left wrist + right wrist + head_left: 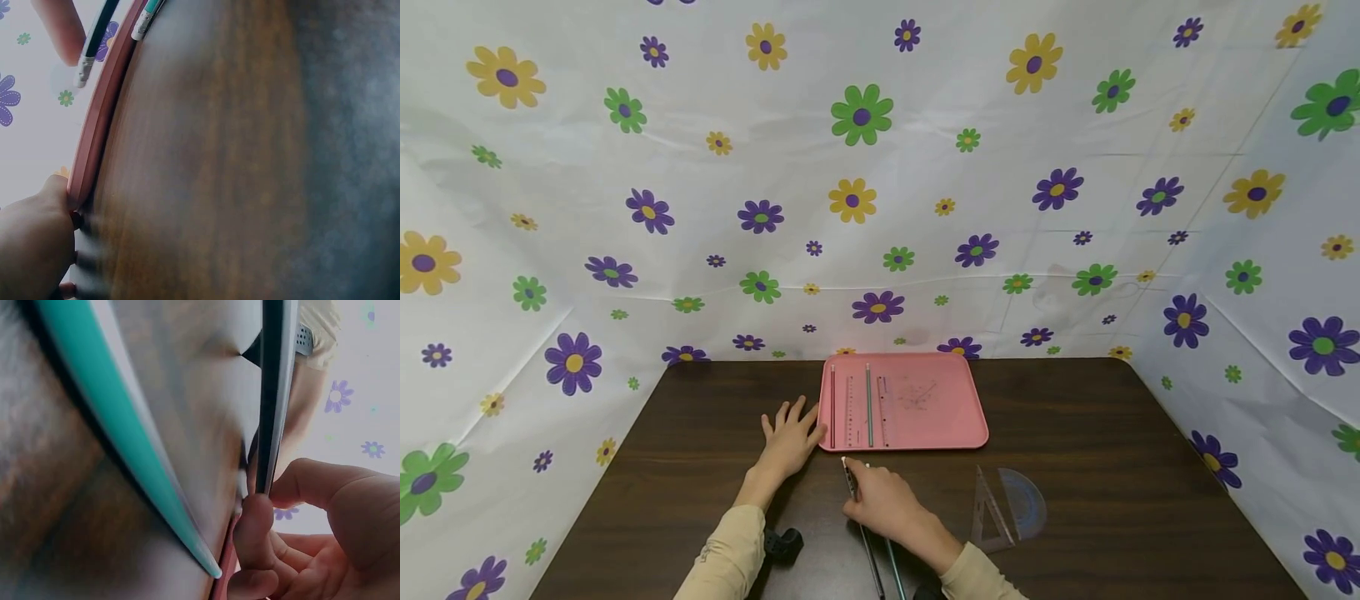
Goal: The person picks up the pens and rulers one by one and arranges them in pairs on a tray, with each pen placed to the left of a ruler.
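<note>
Left hand [788, 446] at left edge of pink tray [947, 408], fingers spread, thumb touching the rim. Right hand [887, 500] in front of the tray, thumb and fingers pinching black pencil [871, 558] near its white-eraser end, which points at the tray. Teal pencil [896, 571] beside it, also on the tray's near side. In the tray, left to right: dark red pencil [832, 408], clear ruler [850, 408], green pencil [869, 408], second clear ruler [883, 408]. Set square [990, 517] and protractor [1024, 504] off tray's near right corner.
</note>
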Tool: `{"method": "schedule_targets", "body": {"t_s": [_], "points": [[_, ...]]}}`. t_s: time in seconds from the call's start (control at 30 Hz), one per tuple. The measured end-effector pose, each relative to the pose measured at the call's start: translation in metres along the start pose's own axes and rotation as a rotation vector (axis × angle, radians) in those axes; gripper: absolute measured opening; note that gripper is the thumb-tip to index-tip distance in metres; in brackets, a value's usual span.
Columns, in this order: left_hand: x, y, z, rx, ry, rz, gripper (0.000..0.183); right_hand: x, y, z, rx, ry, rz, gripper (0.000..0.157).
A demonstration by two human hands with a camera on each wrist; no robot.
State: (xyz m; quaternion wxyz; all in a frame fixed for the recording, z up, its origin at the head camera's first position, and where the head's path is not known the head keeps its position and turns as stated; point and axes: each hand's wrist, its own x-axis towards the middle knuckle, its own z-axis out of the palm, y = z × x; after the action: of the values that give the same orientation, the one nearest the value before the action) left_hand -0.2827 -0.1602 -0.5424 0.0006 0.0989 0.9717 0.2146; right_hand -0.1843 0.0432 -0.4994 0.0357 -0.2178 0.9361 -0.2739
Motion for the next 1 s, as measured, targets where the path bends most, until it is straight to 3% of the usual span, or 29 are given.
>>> {"method": "schedule_targets", "body": {"t_s": [0.27, 0.63, 1.0], "points": [[0.0, 0.002, -0.001, 0.007, 0.003, 0.006, 0.058, 0.004, 0.011, -0.014, 0.107, 0.024, 0.032, 0.067], [-0.001, 0.003, -0.001, 0.013, -0.004, 0.008, 0.058, 0.012, 0.026, -0.036, 0.084, 0.106, 0.022, 0.06], [0.0, 0.002, -0.001, 0.015, -0.016, 0.003, 0.059, 0.03, 0.047, -0.051, 0.101, 0.127, 0.097, 0.06]]}}
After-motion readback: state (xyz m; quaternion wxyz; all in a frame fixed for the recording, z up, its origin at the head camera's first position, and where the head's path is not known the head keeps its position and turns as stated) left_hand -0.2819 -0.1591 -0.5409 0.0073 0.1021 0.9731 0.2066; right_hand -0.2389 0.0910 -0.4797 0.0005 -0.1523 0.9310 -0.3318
